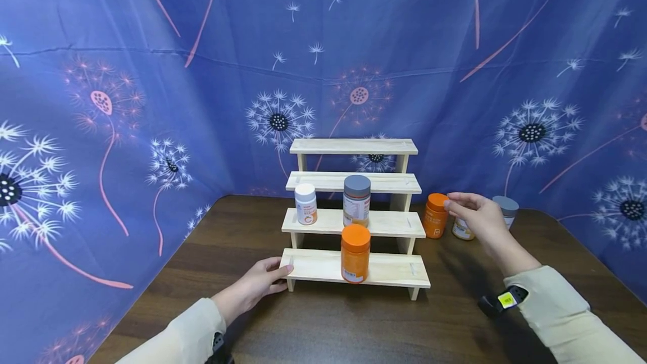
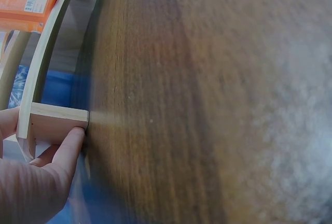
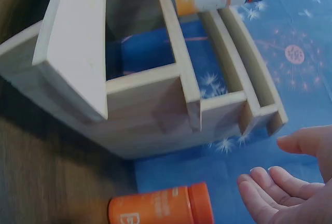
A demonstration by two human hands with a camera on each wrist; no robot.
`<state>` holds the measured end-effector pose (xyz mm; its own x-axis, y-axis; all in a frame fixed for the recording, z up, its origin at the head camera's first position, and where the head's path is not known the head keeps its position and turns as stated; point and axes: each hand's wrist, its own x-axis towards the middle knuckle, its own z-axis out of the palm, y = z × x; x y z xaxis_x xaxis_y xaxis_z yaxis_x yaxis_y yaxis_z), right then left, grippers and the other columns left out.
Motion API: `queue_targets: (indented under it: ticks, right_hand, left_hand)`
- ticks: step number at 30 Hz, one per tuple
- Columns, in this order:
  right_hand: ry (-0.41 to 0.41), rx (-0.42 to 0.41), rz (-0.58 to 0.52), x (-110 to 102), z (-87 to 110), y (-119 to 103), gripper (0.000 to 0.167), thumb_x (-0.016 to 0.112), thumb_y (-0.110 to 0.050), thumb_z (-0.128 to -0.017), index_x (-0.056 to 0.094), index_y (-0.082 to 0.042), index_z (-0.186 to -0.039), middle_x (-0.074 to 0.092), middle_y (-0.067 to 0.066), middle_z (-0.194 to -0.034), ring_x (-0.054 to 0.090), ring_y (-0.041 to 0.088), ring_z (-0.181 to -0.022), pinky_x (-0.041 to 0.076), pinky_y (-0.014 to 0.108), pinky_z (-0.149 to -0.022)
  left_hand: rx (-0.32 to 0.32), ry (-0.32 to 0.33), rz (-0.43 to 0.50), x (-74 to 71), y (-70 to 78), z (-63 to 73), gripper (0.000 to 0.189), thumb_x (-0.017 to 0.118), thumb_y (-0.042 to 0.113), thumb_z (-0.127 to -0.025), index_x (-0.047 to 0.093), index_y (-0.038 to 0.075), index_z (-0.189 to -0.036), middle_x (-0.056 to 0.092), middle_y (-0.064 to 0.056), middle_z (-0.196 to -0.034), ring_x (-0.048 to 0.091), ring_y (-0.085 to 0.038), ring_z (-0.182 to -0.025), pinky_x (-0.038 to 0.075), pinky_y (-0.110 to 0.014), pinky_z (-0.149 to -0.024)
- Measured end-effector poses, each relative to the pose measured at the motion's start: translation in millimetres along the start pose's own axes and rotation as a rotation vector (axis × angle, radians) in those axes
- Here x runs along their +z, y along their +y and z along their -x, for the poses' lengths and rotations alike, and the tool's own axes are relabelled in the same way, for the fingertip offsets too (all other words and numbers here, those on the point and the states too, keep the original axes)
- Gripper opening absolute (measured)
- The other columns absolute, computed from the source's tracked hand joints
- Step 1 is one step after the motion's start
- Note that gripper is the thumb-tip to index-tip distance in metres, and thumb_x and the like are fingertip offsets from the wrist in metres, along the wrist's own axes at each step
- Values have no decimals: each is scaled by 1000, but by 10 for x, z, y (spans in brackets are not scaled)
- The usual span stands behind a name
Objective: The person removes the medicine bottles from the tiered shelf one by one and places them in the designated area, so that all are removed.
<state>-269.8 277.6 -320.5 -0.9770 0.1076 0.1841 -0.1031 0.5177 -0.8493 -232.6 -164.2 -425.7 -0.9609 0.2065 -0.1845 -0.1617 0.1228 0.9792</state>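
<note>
A small wooden step shelf (image 1: 323, 265) with several tiers stands on the table. My left hand (image 1: 262, 284) grips the left end of its lowest tier, thumb over the board and fingers at the supporting leg (image 2: 59, 120). To the shelf's right, an orange bottle (image 1: 436, 217) stands on the table. My right hand (image 1: 477, 217) is beside that bottle's lid with nothing in its grasp; the right wrist view shows the thumb and fingers (image 3: 280, 187) apart. An orange bottle (image 1: 355, 254) stands on the lowest tier. On the tier above are a white bottle (image 1: 306, 205) and a grey-lidded bottle (image 1: 356, 201).
Behind the right hand, a grey-lidded bottle (image 1: 506, 206) and another labelled bottle (image 1: 462, 230), partly hidden, stand on the dark wooden table (image 1: 354, 330). A blue dandelion-print cloth (image 1: 212, 100) hangs behind and at both sides.
</note>
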Motion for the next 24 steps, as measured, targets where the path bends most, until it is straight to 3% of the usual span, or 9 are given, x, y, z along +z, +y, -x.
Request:
queue_targets:
  ticks: [5, 7, 12, 18, 24]
  right_hand:
    - [-1, -36, -9, 40, 11, -123, 65, 62, -45, -93, 50, 2, -137, 65, -6, -108, 55, -15, -81, 48, 5, -74]
    - [4, -47, -8, 66, 12, -156, 64, 63, -44, -92, 51, 1, -136, 64, -13, -103, 53, -16, -82, 47, 5, -74]
    - [9, -58, 0, 123, 19, -209, 61, 64, -42, -92, 53, 1, -134, 67, -6, -106, 52, -15, -82, 47, 5, -74]
    - [7, -59, -38, 149, 19, -222, 61, 66, -42, -91, 54, 0, -133, 61, -22, -94, 55, -14, -83, 46, 4, -75]
    - [-31, -83, -104, 207, 38, -221, 57, 66, -35, -92, 53, 3, -132, 61, -27, -89, 58, -14, -84, 46, 3, -77]
  left_hand:
    - [-2, 6, 6, 0, 9, -9, 58, 61, 19, -96, 38, -16, -136, 48, -29, -130, 61, -24, -107, 53, -44, -98]
    - [-3, 6, 5, -1, 6, -12, 58, 61, 19, -96, 38, -16, -136, 48, -29, -130, 61, -24, -108, 53, -44, -98]
    - [-7, 7, 8, 2, -4, -13, 59, 61, 20, -96, 37, -16, -137, 46, -30, -132, 60, -25, -108, 53, -44, -98]
    - [-8, 6, 0, 6, 0, -12, 60, 61, 20, -96, 37, -16, -137, 46, -30, -133, 60, -24, -108, 53, -44, -97]
    - [-9, 5, -14, 3, 5, -13, 60, 61, 20, -96, 37, -16, -137, 47, -29, -133, 60, -24, -108, 53, -44, -97]
